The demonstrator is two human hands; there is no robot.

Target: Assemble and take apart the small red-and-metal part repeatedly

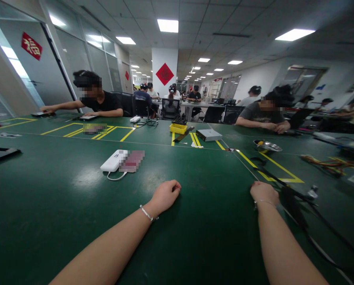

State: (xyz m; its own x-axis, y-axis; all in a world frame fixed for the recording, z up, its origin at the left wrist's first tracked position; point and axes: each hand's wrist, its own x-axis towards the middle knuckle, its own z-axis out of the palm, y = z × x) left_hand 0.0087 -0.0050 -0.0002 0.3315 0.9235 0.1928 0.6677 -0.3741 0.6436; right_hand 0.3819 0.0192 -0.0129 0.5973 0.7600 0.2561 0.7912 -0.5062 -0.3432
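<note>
My left hand (166, 195) rests on the green tabletop (206, 221), its fingers curled into a loose fist with nothing showing in it. A silver bracelet circles that wrist. Farther off to its left lie a white power bank (114, 160) and a blurred-out phone (132, 161), with a short white cable looping between them. To the right, my right hand (264, 194) is also closed and resting on the table, and no object shows in it. Just beyond that hand's outer side run a black strap and cables (294, 204).
A yellow bin (178, 128), a grey box (209, 135) and a metal bowl (267, 145) stand farther back among yellow tape lines. Coloured wires (325, 164) lie at right. A dark tablet-like object (1, 154) is at left. People sit across the table.
</note>
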